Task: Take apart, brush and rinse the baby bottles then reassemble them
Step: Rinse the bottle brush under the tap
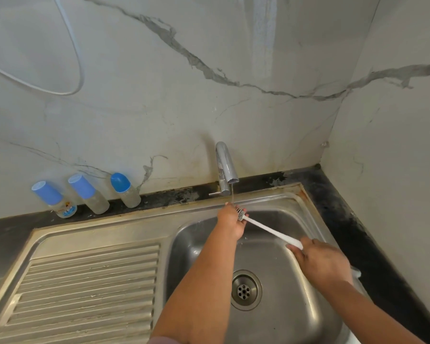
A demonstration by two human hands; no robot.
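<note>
Three baby bottles stand capped in a row on the dark counter [338,202] against the marble wall [209,95], well left of the tap [225,167]: the left bottle [55,199] carries a small printed label with blue and orange marks low on its body (too small and blurred to read, no brand can be made out), while the middle bottle [88,194] and the right bottle [126,189] show clear, unmarked sides under their blue caps. No other writing shows anywhere. Over the steel sink [305,209] a thin stream of water [232,194] falls from the tap's spout onto the bristle head of a white brush [266,230]. The left hand [231,222] is curled round that bristle end, fingers wrapped about the head just beneath the stream, so the bristles only peep out beside the fingertips. The right hand [320,261] grasps the far end of the handle, thumb and fingers closed on it, and the handle slants from that grip up and leftward across the basin to the other hand. Below both forearms lies the drain [246,290], and the ribbed draining board [85,289] stretches away to the left.
</note>
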